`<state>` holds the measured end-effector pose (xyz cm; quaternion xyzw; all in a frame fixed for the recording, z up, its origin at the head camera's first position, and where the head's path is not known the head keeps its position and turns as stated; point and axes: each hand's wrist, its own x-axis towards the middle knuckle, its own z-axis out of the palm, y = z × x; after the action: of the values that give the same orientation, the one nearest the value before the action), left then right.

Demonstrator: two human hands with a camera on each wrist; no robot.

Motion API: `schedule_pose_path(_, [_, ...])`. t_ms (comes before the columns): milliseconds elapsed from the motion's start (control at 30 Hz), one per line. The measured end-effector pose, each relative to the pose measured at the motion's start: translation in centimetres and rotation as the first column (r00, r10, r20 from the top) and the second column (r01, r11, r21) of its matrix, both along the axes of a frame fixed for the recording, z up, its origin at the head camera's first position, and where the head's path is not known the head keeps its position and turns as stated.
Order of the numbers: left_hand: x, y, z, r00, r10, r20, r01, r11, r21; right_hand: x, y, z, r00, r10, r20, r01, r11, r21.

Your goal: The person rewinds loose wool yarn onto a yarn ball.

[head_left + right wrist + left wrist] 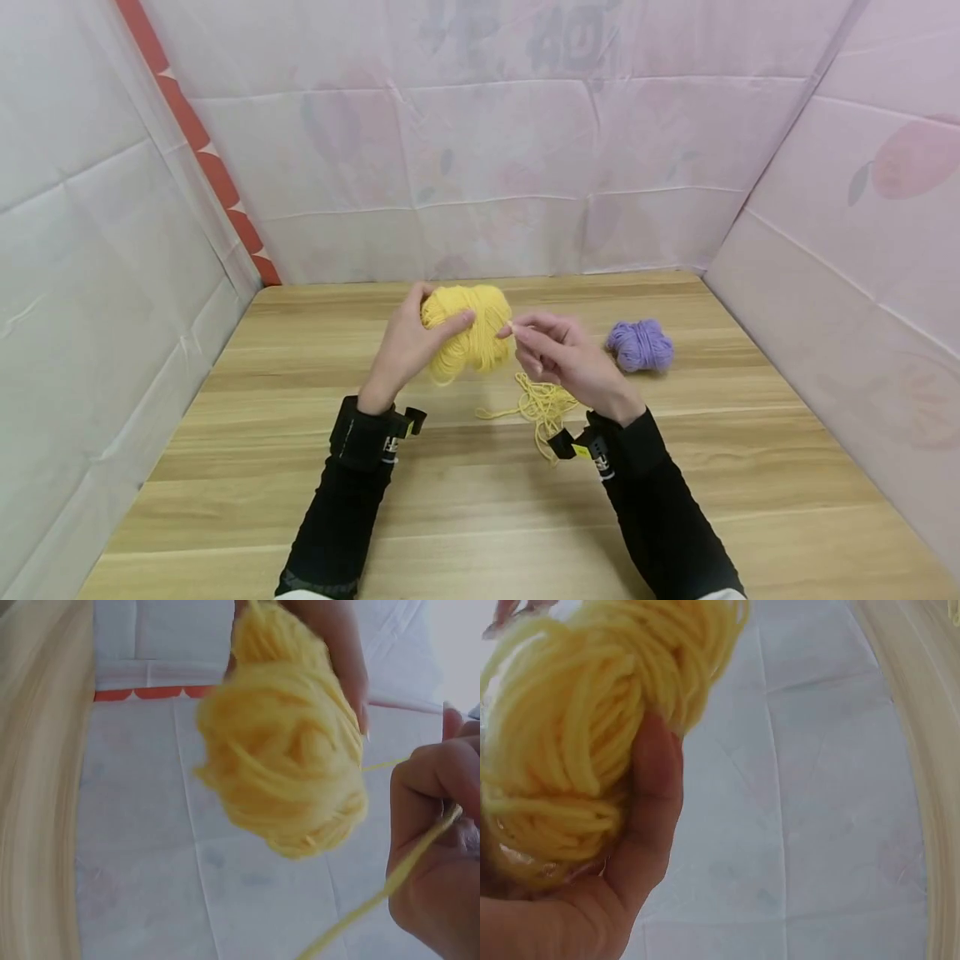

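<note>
My left hand (pixel 405 346) grips a ball of yellow yarn (pixel 480 321) above the table, thumb across its front. In the left wrist view the fingers curl round the yellow ball (pixel 570 735). Just right of it, my right hand (pixel 562 354) pinches a strand of yellow yarn between thumb and fingers. The right wrist view shows that strand (pixel 409 862) running down from the curled fingers, while a thin stretch of it spans from the hand to the ball (pixel 289 757). Below the right hand, a loose tangle of yellow yarn (pixel 543 404) lies on the table.
A purple ball of yarn (pixel 641 346) rests on the wooden table (pixel 480 517), right of my right hand. Pale sheeted walls (pixel 480 150) stand at the back and both sides. A red strip (pixel 198 137) runs down the back left corner.
</note>
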<state>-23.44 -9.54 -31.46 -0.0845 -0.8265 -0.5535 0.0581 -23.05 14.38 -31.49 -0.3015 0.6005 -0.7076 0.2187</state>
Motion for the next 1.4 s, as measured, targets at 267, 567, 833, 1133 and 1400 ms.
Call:
schedule_pose_path(267, [0.0, -0.4, 0.3, 0.999, -0.004, -0.046, 0.021, 0.930, 0.368, 0.2, -1.2, -0.4, 0.975, 0.112, -0.192, -0.054, 0.957, 0.284])
schedule_pose_path(567, [0.5, -0.6, 0.9, 0.987, -0.082, -0.140, 0.146, 0.825, 0.547, -0.6, -1.6, -1.3, 0.960, 0.177, -0.216, -0.076, 0.909, 0.410])
schedule_pose_path(833, [1.1, -1.0, 1.5, 0.948, -0.304, -0.098, 0.307, 0.786, 0.536, -2.0, -1.0, -2.8, 0.995, 0.056, -0.088, -0.026, 0.949, 0.315])
schedule_pose_path(1133, [1.2, -0.8, 1.3, 0.886, -0.463, 0.022, 0.444, 0.861, 0.250, -2.6, -0.1, -3.2, 0.996, -0.047, 0.069, 0.034, 0.984, 0.177])
schedule_pose_path(1400, [1.1, -0.5, 0.9, 0.880, -0.474, 0.039, 0.472, 0.880, 0.050, -2.2, 0.2, -1.9, 0.990, -0.089, 0.113, 0.082, 0.994, 0.067])
